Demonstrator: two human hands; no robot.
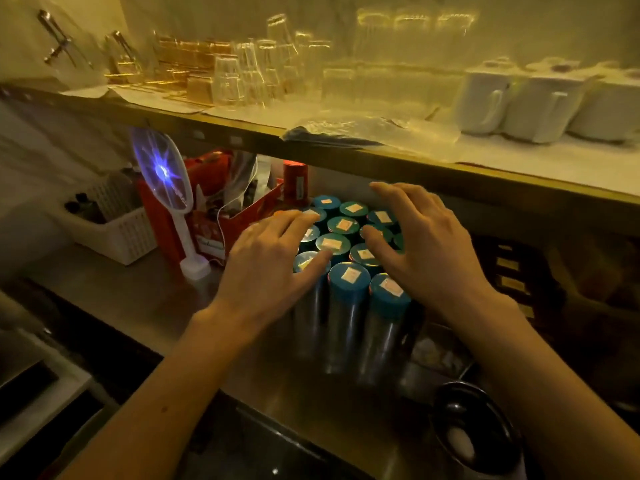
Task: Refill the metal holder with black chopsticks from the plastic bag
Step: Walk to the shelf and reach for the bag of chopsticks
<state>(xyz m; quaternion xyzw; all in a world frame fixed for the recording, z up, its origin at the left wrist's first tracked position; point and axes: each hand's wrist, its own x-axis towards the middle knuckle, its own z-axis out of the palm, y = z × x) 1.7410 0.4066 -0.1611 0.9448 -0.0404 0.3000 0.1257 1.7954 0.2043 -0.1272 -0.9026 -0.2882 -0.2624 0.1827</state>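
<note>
Plastic bag (374, 131) with dark chopsticks up on shelf (519, 174); metal holder not seen for sure. Left hand (266, 265) and right hand (426, 244) spread flat, fingers on blue-lidded tins (348, 282) on desk (138, 299).

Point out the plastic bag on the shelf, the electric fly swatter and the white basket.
plastic bag (374, 131): head view, on the crinkled clear film at its middle.
electric fly swatter (162, 171): head view, on the glowing mesh of its head.
white basket (119, 233): head view, on its slatted front wall.
</note>
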